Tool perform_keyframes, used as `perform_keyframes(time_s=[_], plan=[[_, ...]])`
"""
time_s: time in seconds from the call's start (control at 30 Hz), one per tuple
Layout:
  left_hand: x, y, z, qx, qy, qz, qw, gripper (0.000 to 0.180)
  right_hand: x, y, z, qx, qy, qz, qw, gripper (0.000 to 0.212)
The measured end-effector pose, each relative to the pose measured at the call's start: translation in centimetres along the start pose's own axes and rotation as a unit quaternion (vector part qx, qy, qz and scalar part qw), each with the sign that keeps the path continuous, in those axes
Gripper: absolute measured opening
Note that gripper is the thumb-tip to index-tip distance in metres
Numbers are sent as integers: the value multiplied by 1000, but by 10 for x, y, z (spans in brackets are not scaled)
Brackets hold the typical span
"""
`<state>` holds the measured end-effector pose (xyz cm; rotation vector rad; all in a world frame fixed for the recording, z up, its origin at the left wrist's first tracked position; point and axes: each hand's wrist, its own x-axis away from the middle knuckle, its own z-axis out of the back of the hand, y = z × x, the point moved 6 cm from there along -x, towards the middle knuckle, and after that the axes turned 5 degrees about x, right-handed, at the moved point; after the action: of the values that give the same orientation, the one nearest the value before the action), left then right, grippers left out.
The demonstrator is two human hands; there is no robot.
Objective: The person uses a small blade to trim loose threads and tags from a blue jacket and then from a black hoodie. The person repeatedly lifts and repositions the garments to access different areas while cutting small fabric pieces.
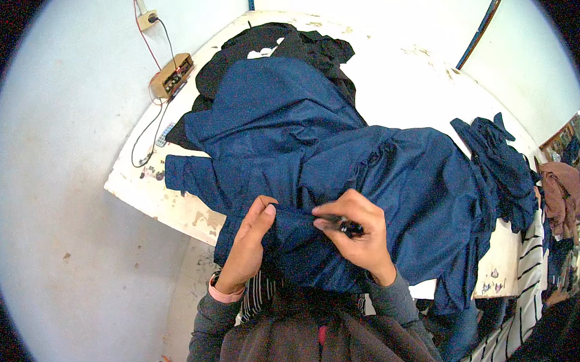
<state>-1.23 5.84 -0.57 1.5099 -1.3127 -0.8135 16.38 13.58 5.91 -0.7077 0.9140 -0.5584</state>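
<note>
L hand (244, 248), 7 o'clock: pinching navy cloth (406, 182) | R hand (367, 236), 4 o'clock: gripping small dark tool (349, 227), kind unclear | cloth: centre, rumpled on table (415, 91) | looks mid-work, cloth unfolded; finished/remaining share can't tell

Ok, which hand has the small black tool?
The right hand, gripping the black tool; the left hand holds only blue cloth.
</note>
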Motion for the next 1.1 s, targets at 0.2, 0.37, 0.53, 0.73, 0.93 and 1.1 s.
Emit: perform_keyframes(time_s=[0.2,0.37,0.53,0.73,0.93,1.1], plan=[[-6,-5,4,40,3,21,999,25,-2,-4,-2,-56,48,23,997,16],[-2,-11,8,150,15,50,987,30,15,8,23,-21,74,-43,996,27],[0,-17,5,167,36,54,984,30,16,0,25,86,-17,-5,996,24],[-1,-13,-6,129,20,46,990,25,11,-17,25,195,22,87,977,21],[1,-14,0,109,28,38,993,25,13,-17,21,210,46,122,969,17],[2,-12,-2,107,34,39,993,25,14,-14,21,220,42,126,966,19]])
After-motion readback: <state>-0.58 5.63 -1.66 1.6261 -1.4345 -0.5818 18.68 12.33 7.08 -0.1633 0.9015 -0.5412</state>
